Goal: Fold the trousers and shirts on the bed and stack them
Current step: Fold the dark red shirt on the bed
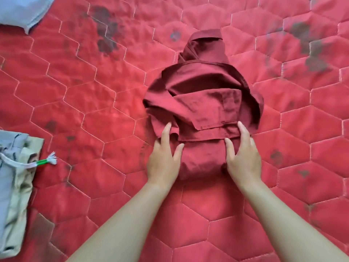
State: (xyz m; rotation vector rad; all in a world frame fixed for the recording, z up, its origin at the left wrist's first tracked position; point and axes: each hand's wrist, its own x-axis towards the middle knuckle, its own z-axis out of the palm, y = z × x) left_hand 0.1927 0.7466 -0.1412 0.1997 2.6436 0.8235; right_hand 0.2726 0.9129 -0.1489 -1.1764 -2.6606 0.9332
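I am partway through folding the dark red shirt (202, 103), which lies in the middle of the frame on the red quilted bed (94, 91). Its sleeves are already turned in across the body and the collar points toward the top of the frame. My left hand (163, 157) and right hand (243, 156) rest flat on its near end, fingers spread and pressing the cloth, not clenched around anything. Next, I judge, I must take hold of this near edge and fold it up toward the collar, keeping the sleeves tucked. Folded trousers (15, 186) with a drawstring wait at lower left.
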